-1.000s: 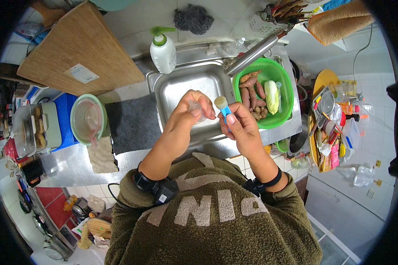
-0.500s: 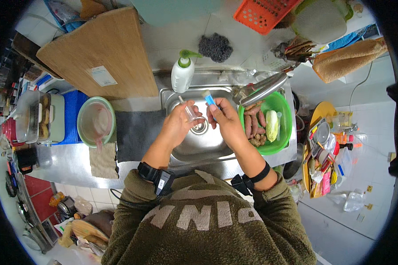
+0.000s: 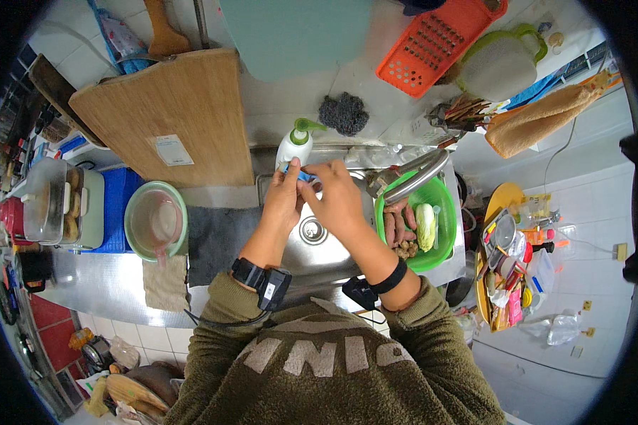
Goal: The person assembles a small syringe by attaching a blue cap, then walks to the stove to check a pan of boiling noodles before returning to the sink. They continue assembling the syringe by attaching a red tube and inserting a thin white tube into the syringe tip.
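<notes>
Both my hands meet over the steel sink (image 3: 315, 258), just in front of a white pump bottle (image 3: 292, 149) with a green top. Between the fingertips shows a small blue piece with a light tip (image 3: 305, 176), its exact kind unclear. My right hand (image 3: 335, 197) pinches it from the right. My left hand (image 3: 281, 202) is closed beside it; the clear glass tube it gripped a moment earlier is now mostly covered by the fingers. On the right, a green basin (image 3: 443, 253) holds reddish sweet potatoes (image 3: 400, 227), a pale cabbage (image 3: 425, 227) and small knobbly roots (image 3: 406, 248).
A steel faucet (image 3: 422, 177) reaches over the basin. Behind the sink lie a dark scrubber (image 3: 344, 113) and an orange grater (image 3: 432, 49). Left are a wooden board (image 3: 166, 113), a dark mat (image 3: 220, 237) and a pale green bowl (image 3: 182, 212).
My hands have come together and moved away from me, toward the pump bottle. The blue piece has swung from upright to nearly level, close to my left fingers. The view has shifted slightly.
</notes>
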Motion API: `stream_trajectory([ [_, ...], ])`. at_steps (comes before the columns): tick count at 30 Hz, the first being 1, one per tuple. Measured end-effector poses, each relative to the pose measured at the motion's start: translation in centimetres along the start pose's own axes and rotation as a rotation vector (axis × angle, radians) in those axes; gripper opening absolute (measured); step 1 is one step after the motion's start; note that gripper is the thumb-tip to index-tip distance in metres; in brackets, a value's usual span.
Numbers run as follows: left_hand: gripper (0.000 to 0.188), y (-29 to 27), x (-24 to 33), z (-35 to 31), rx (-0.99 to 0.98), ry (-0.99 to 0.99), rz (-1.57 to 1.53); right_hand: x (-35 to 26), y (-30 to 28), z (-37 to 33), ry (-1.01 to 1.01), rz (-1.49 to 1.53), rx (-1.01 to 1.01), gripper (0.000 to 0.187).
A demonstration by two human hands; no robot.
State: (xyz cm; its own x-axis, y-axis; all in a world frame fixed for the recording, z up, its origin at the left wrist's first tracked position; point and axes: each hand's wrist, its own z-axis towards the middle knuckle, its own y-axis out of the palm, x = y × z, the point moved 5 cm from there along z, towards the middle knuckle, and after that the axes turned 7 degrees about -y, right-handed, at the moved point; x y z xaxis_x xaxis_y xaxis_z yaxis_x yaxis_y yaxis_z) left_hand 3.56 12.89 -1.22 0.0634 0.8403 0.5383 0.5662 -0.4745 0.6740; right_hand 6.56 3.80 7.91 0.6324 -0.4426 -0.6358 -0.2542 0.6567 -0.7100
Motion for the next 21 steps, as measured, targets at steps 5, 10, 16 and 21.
stream_trajectory([
  [5,0.034,0.2,0.2,2.8,-0.043,-0.117,0.021,-0.1,-3.1,6.5,-0.287,-0.173,0.147,0.021],
  [10,0.029,2.2,-1.3,3.7,-0.231,-0.146,-0.052,1.7,-0.8,12.3,-0.279,-0.259,-0.265,0.018],
  [16,0.035,2.0,-0.1,4.5,-0.266,-0.019,0.184,4.7,1.8,14.2,-0.243,-0.145,-0.567,0.021],
  [21,0.037,2.5,-0.1,4.7,-0.261,-0.019,0.264,4.7,1.9,14.5,-0.068,0.023,-0.658,0.018],
])
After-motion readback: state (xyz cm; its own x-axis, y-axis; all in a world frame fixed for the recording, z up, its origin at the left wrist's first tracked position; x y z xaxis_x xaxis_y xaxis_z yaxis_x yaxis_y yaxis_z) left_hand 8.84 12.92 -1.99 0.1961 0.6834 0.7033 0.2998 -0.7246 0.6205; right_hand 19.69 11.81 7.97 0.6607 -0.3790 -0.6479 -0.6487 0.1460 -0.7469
